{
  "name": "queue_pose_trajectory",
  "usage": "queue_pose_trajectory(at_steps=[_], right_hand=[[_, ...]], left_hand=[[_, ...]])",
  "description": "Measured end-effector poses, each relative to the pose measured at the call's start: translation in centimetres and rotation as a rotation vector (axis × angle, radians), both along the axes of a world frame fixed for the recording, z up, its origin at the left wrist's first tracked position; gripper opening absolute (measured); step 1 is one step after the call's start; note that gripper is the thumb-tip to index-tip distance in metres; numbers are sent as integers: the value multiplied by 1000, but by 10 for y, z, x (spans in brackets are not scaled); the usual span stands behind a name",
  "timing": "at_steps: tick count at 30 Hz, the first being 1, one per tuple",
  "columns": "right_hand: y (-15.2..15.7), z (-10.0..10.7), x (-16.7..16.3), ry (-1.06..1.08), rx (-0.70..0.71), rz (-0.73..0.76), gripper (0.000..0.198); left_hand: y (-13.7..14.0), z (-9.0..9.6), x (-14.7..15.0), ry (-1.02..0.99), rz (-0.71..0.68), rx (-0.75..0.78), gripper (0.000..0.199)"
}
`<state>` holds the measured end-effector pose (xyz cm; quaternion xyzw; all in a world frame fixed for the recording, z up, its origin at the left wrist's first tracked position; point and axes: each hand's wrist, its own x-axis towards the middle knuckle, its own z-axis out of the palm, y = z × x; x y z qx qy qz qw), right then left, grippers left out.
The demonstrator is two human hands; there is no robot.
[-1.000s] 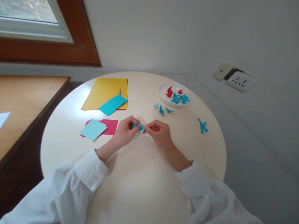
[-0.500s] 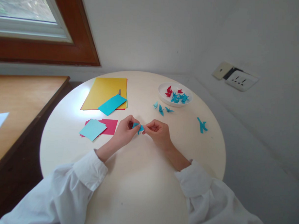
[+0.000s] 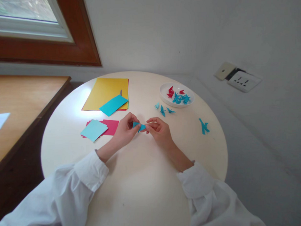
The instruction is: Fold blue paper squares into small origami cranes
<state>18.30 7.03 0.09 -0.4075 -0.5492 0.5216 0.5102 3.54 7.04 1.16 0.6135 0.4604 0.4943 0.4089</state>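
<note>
Between my hands, above the middle of the white round table (image 3: 143, 178), is a small folded blue paper (image 3: 141, 127), partly hidden by fingers. My left hand (image 3: 128, 127) pinches its left side between thumb and forefinger. At its right end, the thumb and fingertips of my right hand (image 3: 159, 130) grip the tip. Just beyond my hands lie a pale-blue paper crane (image 3: 157, 105), a blue paper crane (image 3: 162, 110) and another blue crane (image 3: 170, 110). A white dish (image 3: 163, 97) behind them holds several red and blue cranes.
Left of my hands are light-blue square sheets (image 3: 94, 130) over pink paper (image 3: 111, 127). Farther back, a blue rectangular sheet (image 3: 113, 105) lies on yellow sheets (image 3: 104, 90), partly covering a small metal tool (image 3: 121, 92). Blue paper strips (image 3: 203, 126) lie at the right.
The fingers of my right hand have spread a little and shifted along the paper's right end. The folded blue paper now looks flatter and wider. My left hand has risen slightly.
</note>
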Motion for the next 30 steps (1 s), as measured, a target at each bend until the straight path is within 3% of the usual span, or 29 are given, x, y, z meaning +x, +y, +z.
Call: queue_pose_trajectory(at_steps=[4, 9, 15, 19, 24, 30], right_hand=[[3, -3, 2, 22, -11, -3, 30], [8, -6, 6, 71, -17, -131, 27], [2, -5, -4, -101, 66, -100, 19], [0, -5, -5, -198, 136, -160, 14], [2, -5, 0, -301, 261, -264, 12], [1, -4, 0, -406, 419, -312, 11]], left_hand=[[1, -2, -1, -5, 16, 49, 14], [2, 1, -3, 39, 115, 104, 12], [-1, 1, 2, -25, 50, 58, 13], [-1, -2, 3, -21, 20, 67, 12], [0, -1, 0, 224, 163, 142, 19], [-5, 0, -1, 330, 70, 130, 15]])
